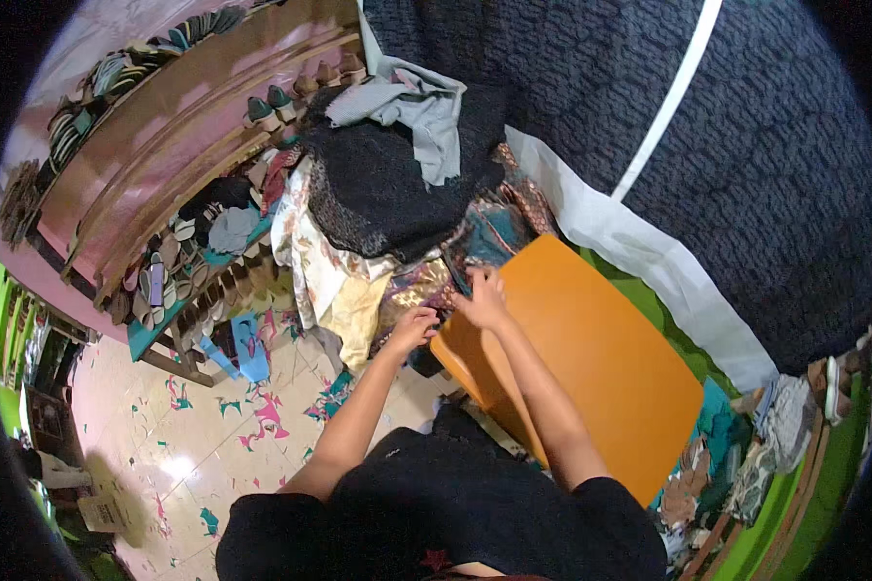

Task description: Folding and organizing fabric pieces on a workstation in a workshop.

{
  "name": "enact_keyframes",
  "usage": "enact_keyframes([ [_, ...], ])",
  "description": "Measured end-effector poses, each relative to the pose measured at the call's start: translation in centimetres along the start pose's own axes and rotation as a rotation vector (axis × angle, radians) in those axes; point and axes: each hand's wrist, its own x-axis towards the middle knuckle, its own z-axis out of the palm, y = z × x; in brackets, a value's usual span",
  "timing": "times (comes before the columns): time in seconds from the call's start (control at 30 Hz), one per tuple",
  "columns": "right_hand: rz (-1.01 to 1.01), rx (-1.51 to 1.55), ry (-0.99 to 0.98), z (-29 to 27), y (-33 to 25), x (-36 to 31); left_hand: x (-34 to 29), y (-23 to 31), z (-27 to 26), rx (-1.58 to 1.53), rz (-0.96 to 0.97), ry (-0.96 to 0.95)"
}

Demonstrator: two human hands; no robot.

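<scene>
- Step in hand, as we read it: working the purple-and-gold patterned cloth (426, 284) at the front of the fabric heap, mid-frame.
- Cloth's place: centre of the frame, below the black cloth (388, 194), right of the pale yellow cloth (358, 315), near the left corner of the orange desk (601, 358).
- Left hand (413, 329): fingers curled inward, at the cloth's lower edge. We can't tell if they pinch it or only rest there.
- Right hand (484, 298): fingers bent, just right of the left hand, at the cloth's right side by the desk's upper-left edge. Fingertips blend into the dark folds; we can't confirm a grip.
- Next move, our judgement: calls for a sure fingertip hold on one layer, both hands working together, so neighbouring fabric doesn't drag along.
- Risk we'd flag: the grey cloth (426, 111) lies loose atop the heap, upper centre; a hard pull could slide it.
- Floor (179, 426), lower left: teal and pink scraps.
</scene>
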Motion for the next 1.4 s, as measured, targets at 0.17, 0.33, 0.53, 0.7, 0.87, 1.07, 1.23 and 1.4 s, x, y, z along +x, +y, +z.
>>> enact_keyframes([
  [0.17, -0.209, 0.16, 0.225, -2.3, -1.9, 14.0, 3.5, 6.9, -1.3, -0.132, 0.169, -0.063],
  [0.33, -0.178, 0.316, 0.461, -2.2, -1.7, 25.5, 4.9, 13.9, -1.7, -0.112, 0.286, -0.004],
  [0.53, 0.532, 1.394, 0.153, -2.2, -5.8, 30.6, 6.5, 11.6, -2.5, -0.258, 0.276, 0.043],
  [0.7, 0.392, 1.261, 0.026, -2.7, -4.6, 32.6, 6.5, 10.6, -1.4, -0.29, 0.188, 0.049],
  [0.87, 0.121, 1.632, 0.019, -6.5, -5.0, 29.5, 6.1, 11.6, -2.6, -0.473, 0.305, 0.067],
  [1.07, -0.14, 1.923, -0.141, -14.2, -3.9, 16.2, 3.5, 13.6, -1.0, -0.978, 0.337, -0.133],
  [1.23, -0.102, 1.724, 0.088, -17.7, 1.5, 2.9, 3.9, 12.2, 1.4, -1.203, 0.396, -0.373],
  [1.4, 0.272, 0.978, 0.709, -22.4, 7.1, -5.4, 6.1, 13.6, 7.0, -0.922, 0.074, -0.468],
])
